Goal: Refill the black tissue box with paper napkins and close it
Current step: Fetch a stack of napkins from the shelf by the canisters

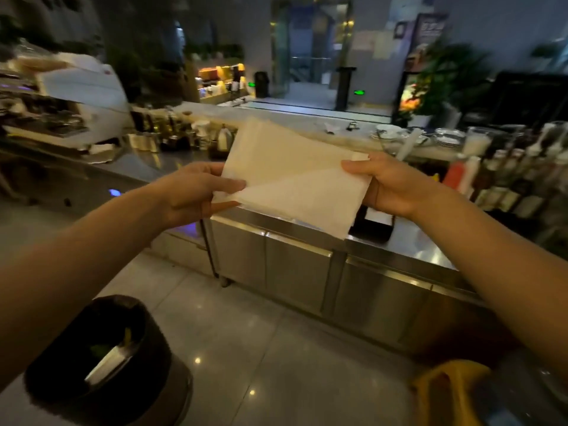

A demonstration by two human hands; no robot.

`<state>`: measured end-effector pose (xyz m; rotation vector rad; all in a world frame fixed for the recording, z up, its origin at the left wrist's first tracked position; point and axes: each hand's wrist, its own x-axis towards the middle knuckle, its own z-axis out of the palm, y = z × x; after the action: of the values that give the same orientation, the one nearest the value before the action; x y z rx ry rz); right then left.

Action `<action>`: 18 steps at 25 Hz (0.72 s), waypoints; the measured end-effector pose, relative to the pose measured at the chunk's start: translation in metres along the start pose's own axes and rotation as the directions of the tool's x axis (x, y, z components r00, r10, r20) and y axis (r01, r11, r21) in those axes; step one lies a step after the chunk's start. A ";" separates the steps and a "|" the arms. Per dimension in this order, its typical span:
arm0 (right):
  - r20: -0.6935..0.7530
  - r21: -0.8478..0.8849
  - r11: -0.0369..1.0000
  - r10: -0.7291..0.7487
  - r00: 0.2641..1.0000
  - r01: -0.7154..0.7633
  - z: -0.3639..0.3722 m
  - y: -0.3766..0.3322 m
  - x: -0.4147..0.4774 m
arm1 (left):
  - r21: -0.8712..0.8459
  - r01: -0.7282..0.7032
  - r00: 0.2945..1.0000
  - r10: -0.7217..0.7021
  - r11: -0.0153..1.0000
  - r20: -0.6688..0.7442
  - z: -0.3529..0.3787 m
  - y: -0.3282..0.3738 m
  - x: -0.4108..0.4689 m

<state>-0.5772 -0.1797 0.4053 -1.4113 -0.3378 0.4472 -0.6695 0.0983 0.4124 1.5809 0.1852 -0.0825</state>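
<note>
Napkins (295, 179) aloft: left hand (196, 192) pinches one end, right hand (390, 186) grips the other. Black tissue box (373, 226) (half hidden) on the bench (412, 241).

Café bar: steel counter (295, 229), bottles (516, 179), plates (449, 138).

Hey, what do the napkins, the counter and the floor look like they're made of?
Napkins: thin cream tissue paper, matte and soft; layered edges show.
Counter: likely stainless steel, brushed; grey sheen with streaky reflections.
Floor: probably glazed tile, glossy; grout lines and lamp glints.
</note>
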 end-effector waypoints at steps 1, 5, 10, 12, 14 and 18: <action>-0.039 -0.009 1.000 -0.005 0.999 0.004 -0.009 -0.004 0.014 | 0.003 -0.006 0.999 0.006 1.000 0.037 -0.001 0.005 0.028; -0.216 -0.022 0.999 -0.048 0.975 0.044 -0.044 -0.022 0.054 | 0.020 -0.038 0.987 0.034 0.999 0.156 0.009 0.025 0.129; -0.346 -0.060 0.998 -0.034 0.938 0.014 -0.093 -0.023 0.095 | 0.044 -0.029 0.959 0.015 0.999 0.283 0.037 0.024 0.245; -0.379 -0.051 0.999 -0.028 0.925 0.009 -0.117 -0.017 0.115 | 0.062 -0.033 0.959 0.015 0.998 0.284 0.052 0.021 0.283; -0.404 -0.039 0.999 -0.027 0.914 0.013 -0.147 -0.012 0.141 | 0.076 -0.039 0.957 0.015 0.996 0.289 0.073 0.017 0.326; -0.464 -0.009 1.000 0.015 0.886 -0.022 -0.221 0.008 0.194 | 0.112 -0.015 0.950 -0.021 0.994 0.311 0.120 0.009 0.418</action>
<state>-0.3025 -0.2753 0.3602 -1.4866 0.0644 0.1094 -0.2490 0.0066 0.3479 1.6576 -0.0660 -0.3486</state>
